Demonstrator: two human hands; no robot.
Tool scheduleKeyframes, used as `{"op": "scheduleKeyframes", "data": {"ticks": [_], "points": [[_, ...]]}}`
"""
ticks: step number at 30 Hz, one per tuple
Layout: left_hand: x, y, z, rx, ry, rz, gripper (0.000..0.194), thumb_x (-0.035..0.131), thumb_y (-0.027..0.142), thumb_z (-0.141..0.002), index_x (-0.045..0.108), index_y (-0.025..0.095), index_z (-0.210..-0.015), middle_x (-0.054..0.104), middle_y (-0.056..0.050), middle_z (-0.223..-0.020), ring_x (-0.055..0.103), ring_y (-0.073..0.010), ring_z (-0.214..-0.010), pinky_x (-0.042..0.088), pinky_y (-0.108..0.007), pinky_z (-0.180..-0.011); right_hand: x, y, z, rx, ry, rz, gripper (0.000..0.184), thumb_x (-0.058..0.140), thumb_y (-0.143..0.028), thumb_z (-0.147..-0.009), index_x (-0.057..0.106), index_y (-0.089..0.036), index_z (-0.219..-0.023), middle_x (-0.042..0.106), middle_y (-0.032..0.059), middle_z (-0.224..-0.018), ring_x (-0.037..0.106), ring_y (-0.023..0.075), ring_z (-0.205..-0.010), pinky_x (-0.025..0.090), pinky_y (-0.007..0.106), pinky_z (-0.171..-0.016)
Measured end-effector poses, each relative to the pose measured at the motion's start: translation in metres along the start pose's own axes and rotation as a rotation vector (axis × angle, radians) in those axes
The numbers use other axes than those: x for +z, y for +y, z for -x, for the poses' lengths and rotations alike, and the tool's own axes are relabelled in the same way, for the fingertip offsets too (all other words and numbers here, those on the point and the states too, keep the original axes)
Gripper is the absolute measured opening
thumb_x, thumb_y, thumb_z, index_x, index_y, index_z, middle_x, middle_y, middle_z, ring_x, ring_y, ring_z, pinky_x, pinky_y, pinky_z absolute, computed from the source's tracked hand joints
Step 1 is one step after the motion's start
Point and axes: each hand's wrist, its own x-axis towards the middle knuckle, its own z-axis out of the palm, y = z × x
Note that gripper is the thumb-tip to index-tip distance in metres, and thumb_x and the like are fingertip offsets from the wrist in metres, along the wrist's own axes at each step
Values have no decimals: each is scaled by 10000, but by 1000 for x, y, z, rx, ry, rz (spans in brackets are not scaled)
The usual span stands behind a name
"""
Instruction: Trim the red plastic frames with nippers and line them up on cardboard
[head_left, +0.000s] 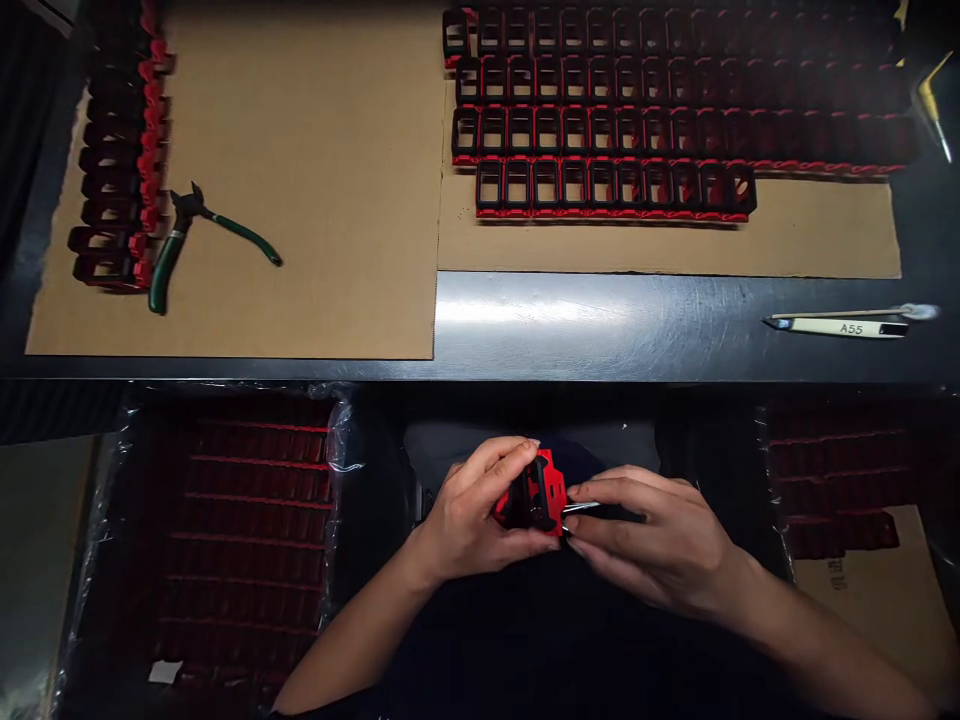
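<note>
Below the table's front edge, over my lap, my left hand (469, 515) is closed around a small red and black plastic part (534, 493). My right hand (651, 540) is pinched on a thin metal tool (582, 508) whose tip touches the part's right side. Both hands meet at the part.
Rows of finished red and black frames (600, 130) lie on cardboard (810, 235) at the back right. A stack of the same parts (116, 160) and green-handled cutters (180, 240) lie on cardboard at the left. A labelled blade tool (840, 327) rests on the metal table (600, 325). Bagged trays (240, 520) flank my lap.
</note>
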Motion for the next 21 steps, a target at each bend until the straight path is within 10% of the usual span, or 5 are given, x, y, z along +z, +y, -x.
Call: {"op": "scheduleKeyframes", "data": {"ticks": [21], "points": [[-4,2,4,-44,-33,-31,995,756,657,-741,363,228,-1547,668,-163,-1166,706,-272,-1002,641,-383,-810,2,-9,-6,-39,-28,-23,133,584,-111,-1010,700,-135,-1069,721,68,-1031,701,167,-863,648,278,-747]]}}
